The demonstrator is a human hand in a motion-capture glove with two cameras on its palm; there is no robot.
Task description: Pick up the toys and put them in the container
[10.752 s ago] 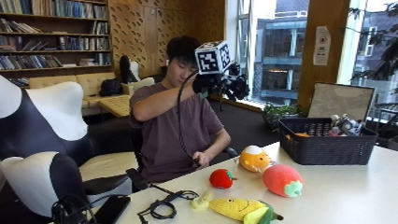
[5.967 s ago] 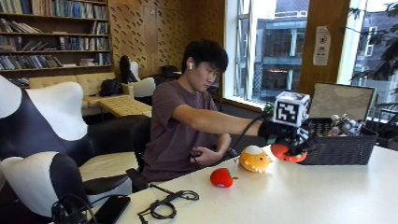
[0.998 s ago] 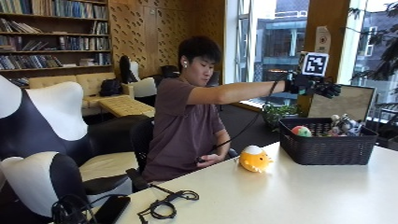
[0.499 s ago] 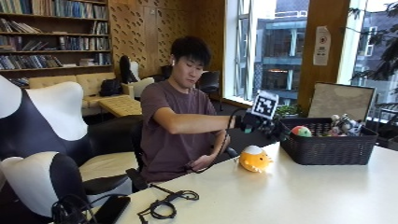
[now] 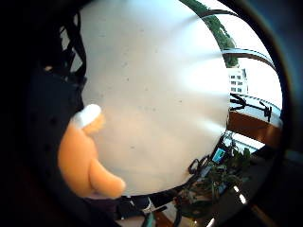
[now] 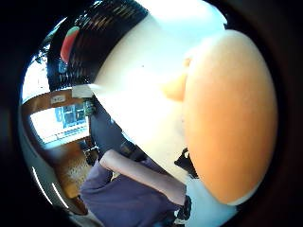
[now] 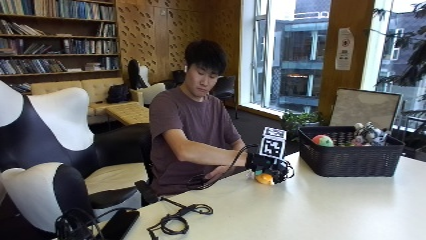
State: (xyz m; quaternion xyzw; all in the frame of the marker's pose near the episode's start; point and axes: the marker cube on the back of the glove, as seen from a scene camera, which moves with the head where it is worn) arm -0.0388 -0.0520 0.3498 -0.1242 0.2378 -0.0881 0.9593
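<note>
Several toys lie in the basket (image 7: 349, 160); one orange toy (image 7: 265, 178) remains on the counter (image 7: 319, 210), right hand (image 7: 266, 164) over it, finger position indeterminate.

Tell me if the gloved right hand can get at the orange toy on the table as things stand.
Probably yes. The gloved right hand is already down over the orange toy on the table, and nothing stands between them; the basket sits apart.

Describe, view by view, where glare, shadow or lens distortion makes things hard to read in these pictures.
Outside view: bright windows, yet the table reads evenly; the hand covers most of the orange toy. Thumb side palm view: the table is washed out by glare, the toy bulges huge and soft, and the basket curves. Little finger side palm view: the glove is a black shadow beside the toy.
</note>
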